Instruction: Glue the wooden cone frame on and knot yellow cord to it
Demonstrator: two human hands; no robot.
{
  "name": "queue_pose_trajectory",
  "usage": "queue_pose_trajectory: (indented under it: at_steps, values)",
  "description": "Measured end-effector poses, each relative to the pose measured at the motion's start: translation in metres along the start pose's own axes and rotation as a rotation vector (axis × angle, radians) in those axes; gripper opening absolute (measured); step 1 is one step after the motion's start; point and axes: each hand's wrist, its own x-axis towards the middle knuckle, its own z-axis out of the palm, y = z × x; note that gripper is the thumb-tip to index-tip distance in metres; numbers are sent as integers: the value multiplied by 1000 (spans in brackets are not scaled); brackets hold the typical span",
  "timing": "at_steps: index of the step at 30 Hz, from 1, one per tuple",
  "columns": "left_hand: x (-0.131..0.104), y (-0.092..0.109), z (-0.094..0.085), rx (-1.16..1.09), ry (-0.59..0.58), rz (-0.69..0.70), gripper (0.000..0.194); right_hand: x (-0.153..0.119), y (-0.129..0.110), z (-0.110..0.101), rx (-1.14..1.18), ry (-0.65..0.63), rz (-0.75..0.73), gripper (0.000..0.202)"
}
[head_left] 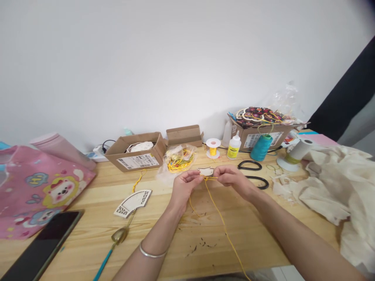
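Between my hands a yellow cord (222, 219) is pulled into a loop or knot, and one long end trails down over the table's front edge. My left hand (186, 184) pinches the cord on the left, and a shorter end hangs below it. Thumb and fingers of my right hand (230, 175) are closed on the cord at the right. Just behind the cord, between the fingertips, is a small pale wooden piece (206, 171); whether a hand touches it I cannot tell. A fan-shaped wooden pendant (133, 203) with a yellow knotted loop and teal tassel lies to the left.
Black-handled scissors (249, 165) lie by my right wrist. Behind stand a glue bottle (234, 146), a yellow thread spool (213, 148), a teal thread cone (261, 148) and cardboard boxes (137, 160). Cream cloth (325, 191) covers the right; a phone (43, 246) and pink bag (38, 191) lie left.
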Motion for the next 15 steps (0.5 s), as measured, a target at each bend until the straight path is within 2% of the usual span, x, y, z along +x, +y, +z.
queue_pose_trajectory:
  at_steps: [4,6,7,9,10,12,13,15]
  values:
    - [1,0,-3,-12,20,-7,31,-25,-19,-38,-82,-133,-233,36]
    - [1,0,-3,-11,19,-11,32,-36,-23,-56,-179,-340,-312,52]
    - [1,1,-3,-5,16,-13,32,-38,-23,-61,-221,-428,-336,57]
    - [1,1,-3,8,9,-17,30,-37,-21,-62,-214,-469,-355,62]
    - [0,2,-2,11,9,-19,30,-33,-19,-57,-193,-414,-338,62]
    - [0,2,-2,17,9,-13,29,-21,-12,-39,-207,-146,-203,56]
    - [0,2,-1,21,9,-4,29,-14,-8,-29,-279,-6,-89,50]
    - [1,2,-1,35,3,28,28,-2,3,-10,-441,136,75,44]
